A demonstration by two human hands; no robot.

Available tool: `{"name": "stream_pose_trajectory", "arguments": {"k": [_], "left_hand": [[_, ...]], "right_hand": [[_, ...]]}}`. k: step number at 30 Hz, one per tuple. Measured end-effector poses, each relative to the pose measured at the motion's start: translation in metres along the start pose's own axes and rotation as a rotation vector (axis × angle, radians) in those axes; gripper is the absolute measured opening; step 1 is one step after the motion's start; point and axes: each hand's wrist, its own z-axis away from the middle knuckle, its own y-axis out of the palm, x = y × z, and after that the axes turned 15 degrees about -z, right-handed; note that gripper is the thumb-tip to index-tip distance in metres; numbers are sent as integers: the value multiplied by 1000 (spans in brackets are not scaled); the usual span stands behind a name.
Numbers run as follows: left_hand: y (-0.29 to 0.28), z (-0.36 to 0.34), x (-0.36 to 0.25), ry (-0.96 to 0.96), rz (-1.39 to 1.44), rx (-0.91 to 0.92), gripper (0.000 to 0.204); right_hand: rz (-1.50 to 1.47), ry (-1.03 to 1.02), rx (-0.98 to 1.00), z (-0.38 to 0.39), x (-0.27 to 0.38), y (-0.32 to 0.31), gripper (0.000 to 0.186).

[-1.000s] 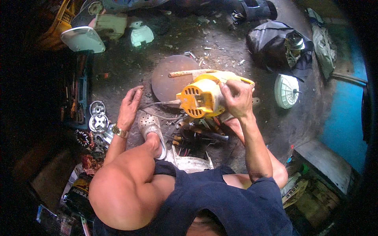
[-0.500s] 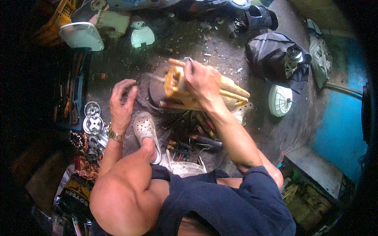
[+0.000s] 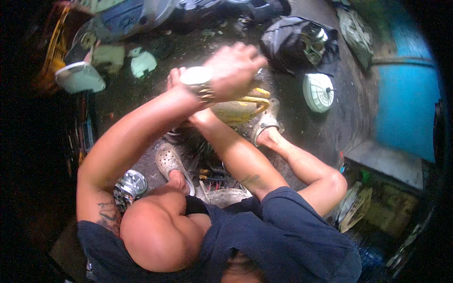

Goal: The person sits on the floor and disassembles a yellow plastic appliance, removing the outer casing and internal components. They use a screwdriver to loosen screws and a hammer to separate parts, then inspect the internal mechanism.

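Note:
My left hand [image 3: 238, 70] is raised over the yellow frame, its arm crossing above my right forearm. Its fingers are curled into a fist, blurred by motion; what it grips, if anything, is hidden. A metal-banded watch [image 3: 200, 85] sits on that wrist. Behind it, most of my right hand [image 3: 174, 78] is covered, and only some fingertips show past the watch. Beneath both arms lies the worn yellow frame with rounded bars [image 3: 236, 112], between my feet. Its left end, nearest the right hand, is out of sight.
A white ribbed disc [image 3: 318, 93] and a black bag [image 3: 297, 45] are on the right. White plastic pieces [image 3: 143, 62] lie far left. Hand tools [image 3: 212, 175] lie between my clogs [image 3: 169, 159], with metal parts [image 3: 132, 183] by my left knee.
My left hand has swung up and right, across my right arm, and its fingers have curled. My right hand has moved left, toward the yellow frame's left end. The view has shifted.

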Motion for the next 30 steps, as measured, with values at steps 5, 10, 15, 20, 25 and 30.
{"name": "stream_pose_trajectory", "arguments": {"k": [5, 10, 15, 20, 25, 30], "left_hand": [[139, -36, -51, 84, -10, 395, 53], [89, -26, -51, -253, 312, 626, 43], [92, 14, -27, -379, -18, 327, 36], [123, 18, 32, -618, -149, 246, 54], [106, 30, 70, -643, 43, 197, 68], [92, 107, 96, -826, 455, -108, 55]], "right_hand": [[231, -85, 69, 13, 18, -4, 13], [-456, -394, -17, 165, 63, -1, 27], [-44, 273, 205, 285, -12, -93, 13], [99, 546, 65, 320, -84, -130, 21], [285, 534, 450, 325, -94, -183, 39], [406, 642, 593, 370, -109, -165, 51]]}}
